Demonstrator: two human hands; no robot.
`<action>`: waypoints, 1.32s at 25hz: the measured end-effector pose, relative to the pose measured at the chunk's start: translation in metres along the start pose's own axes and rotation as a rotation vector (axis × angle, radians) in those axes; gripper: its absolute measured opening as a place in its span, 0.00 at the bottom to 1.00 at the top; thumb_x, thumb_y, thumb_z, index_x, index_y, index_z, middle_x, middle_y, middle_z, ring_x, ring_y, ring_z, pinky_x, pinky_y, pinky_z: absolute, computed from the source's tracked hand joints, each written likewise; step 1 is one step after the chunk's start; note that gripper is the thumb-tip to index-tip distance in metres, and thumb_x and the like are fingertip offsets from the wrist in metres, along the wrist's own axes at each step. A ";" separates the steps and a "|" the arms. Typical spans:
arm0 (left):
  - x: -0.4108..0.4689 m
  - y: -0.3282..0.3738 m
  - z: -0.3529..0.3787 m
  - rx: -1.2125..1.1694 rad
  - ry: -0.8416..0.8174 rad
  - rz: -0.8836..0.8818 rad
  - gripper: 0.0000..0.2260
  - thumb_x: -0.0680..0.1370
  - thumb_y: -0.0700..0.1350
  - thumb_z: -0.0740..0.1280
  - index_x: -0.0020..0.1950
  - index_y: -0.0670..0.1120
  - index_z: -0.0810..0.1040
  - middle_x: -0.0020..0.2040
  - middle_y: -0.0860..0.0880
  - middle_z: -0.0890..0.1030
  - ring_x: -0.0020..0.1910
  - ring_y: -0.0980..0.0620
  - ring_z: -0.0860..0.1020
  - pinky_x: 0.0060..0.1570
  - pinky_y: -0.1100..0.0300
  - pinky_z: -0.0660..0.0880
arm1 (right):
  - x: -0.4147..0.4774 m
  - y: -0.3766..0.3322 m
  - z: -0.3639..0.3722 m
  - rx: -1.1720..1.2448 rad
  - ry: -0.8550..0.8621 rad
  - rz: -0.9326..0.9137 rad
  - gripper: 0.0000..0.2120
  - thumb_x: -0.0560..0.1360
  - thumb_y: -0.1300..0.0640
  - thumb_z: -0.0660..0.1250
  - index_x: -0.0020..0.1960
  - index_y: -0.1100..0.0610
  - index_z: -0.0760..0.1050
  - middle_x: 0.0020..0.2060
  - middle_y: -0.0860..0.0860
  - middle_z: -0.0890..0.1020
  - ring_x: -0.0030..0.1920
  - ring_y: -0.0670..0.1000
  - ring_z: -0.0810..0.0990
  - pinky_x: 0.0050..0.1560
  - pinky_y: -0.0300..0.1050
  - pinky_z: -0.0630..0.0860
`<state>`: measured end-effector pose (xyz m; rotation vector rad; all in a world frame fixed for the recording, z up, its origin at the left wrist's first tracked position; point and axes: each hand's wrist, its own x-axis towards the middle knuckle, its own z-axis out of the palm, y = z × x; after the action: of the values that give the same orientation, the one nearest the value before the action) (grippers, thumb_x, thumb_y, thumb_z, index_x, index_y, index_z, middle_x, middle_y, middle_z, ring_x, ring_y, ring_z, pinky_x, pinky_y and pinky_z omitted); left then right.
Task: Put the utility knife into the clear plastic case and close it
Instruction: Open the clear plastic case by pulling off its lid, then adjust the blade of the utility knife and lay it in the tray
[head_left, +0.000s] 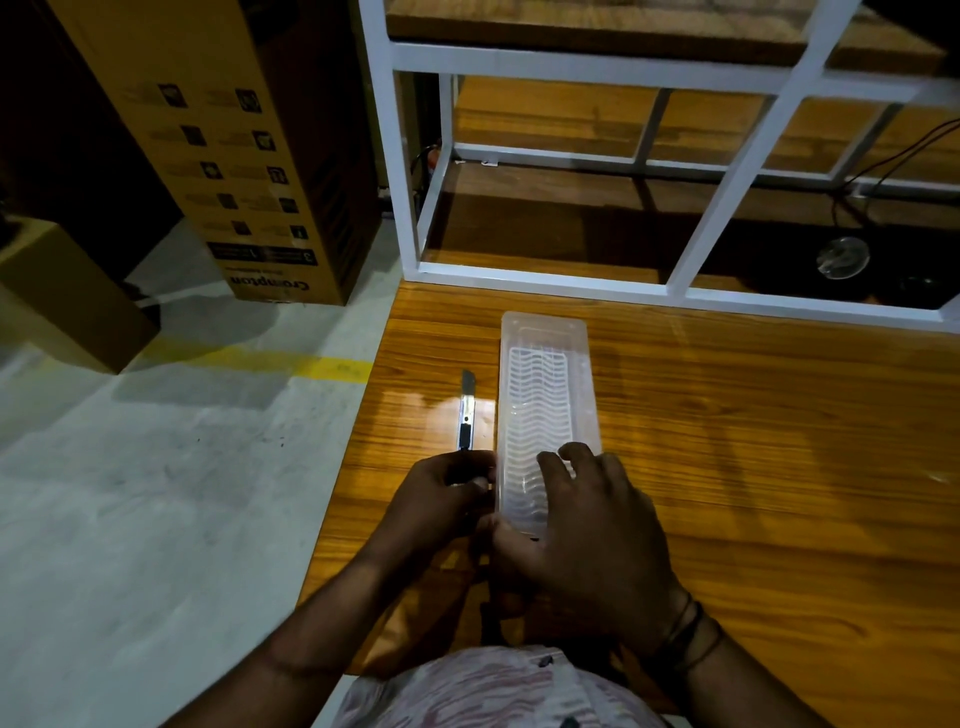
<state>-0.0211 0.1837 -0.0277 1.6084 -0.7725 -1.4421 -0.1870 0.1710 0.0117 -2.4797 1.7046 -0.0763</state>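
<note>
The knife (466, 415) is gripped at its handle by the left hand (441, 499) beside the case (545, 364), steadied under the flat, open right hand (582, 525); insertion and closing remain undone.

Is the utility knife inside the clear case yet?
Out. The utility knife lies on the table left of the clear case.

The table (727, 441) is wood-grain, orange-brown, smooth and glossy, with pale glare near the knife (466, 415). The knife shows a shiny metal body and a dark matt blade tip. The case (545, 374) is clear, slightly frosted plastic with a ribbed wavy insert. The frame (410, 182) looks like white painted metal, smooth. The box (234, 156) is matt brown cardboard. The floor (156, 493) is grey, rough, dull concrete. The shirt (493, 691) is patterned cloth.
</note>
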 end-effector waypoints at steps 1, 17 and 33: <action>0.000 -0.001 0.000 0.006 0.004 0.014 0.12 0.80 0.35 0.67 0.55 0.50 0.85 0.54 0.48 0.88 0.49 0.51 0.87 0.44 0.56 0.84 | -0.001 0.002 -0.004 0.031 -0.011 -0.008 0.41 0.68 0.25 0.56 0.71 0.50 0.69 0.65 0.52 0.78 0.62 0.56 0.76 0.51 0.51 0.77; 0.005 -0.009 -0.004 0.144 0.027 0.107 0.11 0.77 0.41 0.74 0.57 0.52 0.85 0.55 0.53 0.87 0.52 0.52 0.86 0.53 0.46 0.84 | -0.008 0.075 -0.024 0.326 0.316 0.202 0.12 0.72 0.68 0.71 0.54 0.60 0.83 0.49 0.56 0.86 0.44 0.55 0.85 0.48 0.40 0.75; 0.017 -0.016 -0.009 0.399 0.140 0.201 0.11 0.80 0.46 0.71 0.61 0.49 0.83 0.54 0.50 0.85 0.49 0.55 0.85 0.52 0.50 0.84 | -0.005 0.121 0.051 0.189 0.169 0.503 0.11 0.73 0.59 0.71 0.55 0.59 0.81 0.54 0.62 0.83 0.55 0.64 0.80 0.52 0.54 0.78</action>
<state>-0.0104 0.1783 -0.0504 1.8430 -1.1566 -1.0646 -0.2951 0.1366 -0.0548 -1.8967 2.2177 -0.3823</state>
